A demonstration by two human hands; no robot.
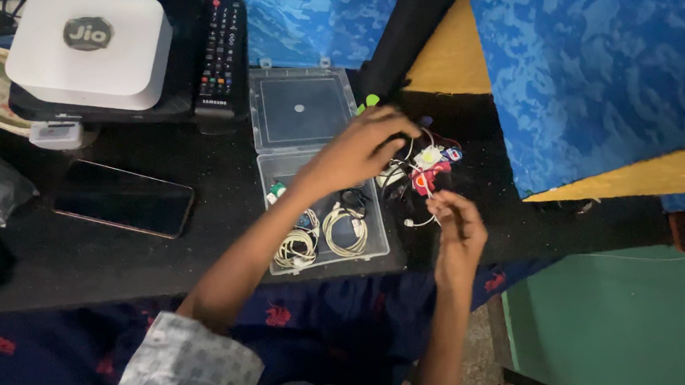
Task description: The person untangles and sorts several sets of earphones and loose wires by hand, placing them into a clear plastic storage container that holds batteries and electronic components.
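the bundle of small parts (427,170) is a tangle of thin white wires with red and white bits, lying on the dark table (116,266) just right of the clear plastic box (317,215). my left hand (361,148) arches over it, fingers curled down onto it. my right hand (453,223) pinches a white wire's end, just below the bundle.

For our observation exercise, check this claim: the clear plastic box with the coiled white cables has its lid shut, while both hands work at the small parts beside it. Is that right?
Not quite. The head view shows the clear plastic box with its lid swung open and lying flat behind it. The rest stands: coiled white cables lie inside, and the left hand and right hand work at the small parts beside it.
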